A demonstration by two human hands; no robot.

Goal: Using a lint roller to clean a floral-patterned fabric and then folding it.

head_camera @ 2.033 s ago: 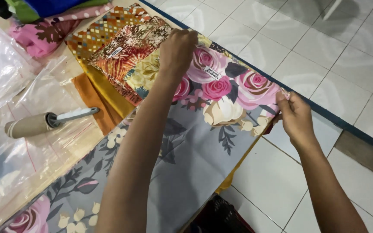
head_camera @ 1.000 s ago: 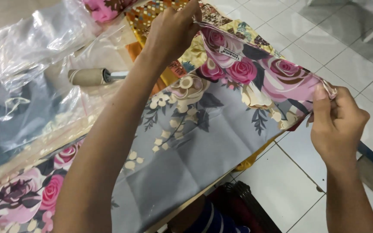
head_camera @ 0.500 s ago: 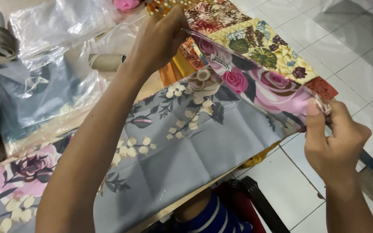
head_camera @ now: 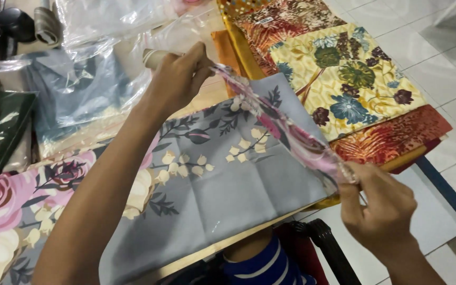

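Pinching the two corners of the grey floral cloth (head_camera: 249, 184), I held its folded end lifted off the table (head_camera: 207, 95). My left hand (head_camera: 178, 79) had its thumb and fingertips closed tight on the far corner, up near the clear plastic bags (head_camera: 85, 58). My right hand (head_camera: 381, 211) gripped the near corner the same way, low and close to my body, out past the table's edge. The raised edge ran as a taut slanted line between my two hands, from upper left down to lower right; that was its long axis. The rest of the cloth lay flat beneath and to the left of it, stretching off the bottom left of the view. Neither hand was nearer the cloth, since both were touching it. Just beyond the lifted edge lay a yellow flowered fabric (head_camera: 344, 79) on an orange-red patterned one (head_camera: 397, 137). The lifted fold blurred along its length, so I could not tell its layers. My left arm (head_camera: 101, 195) hid part of the print.
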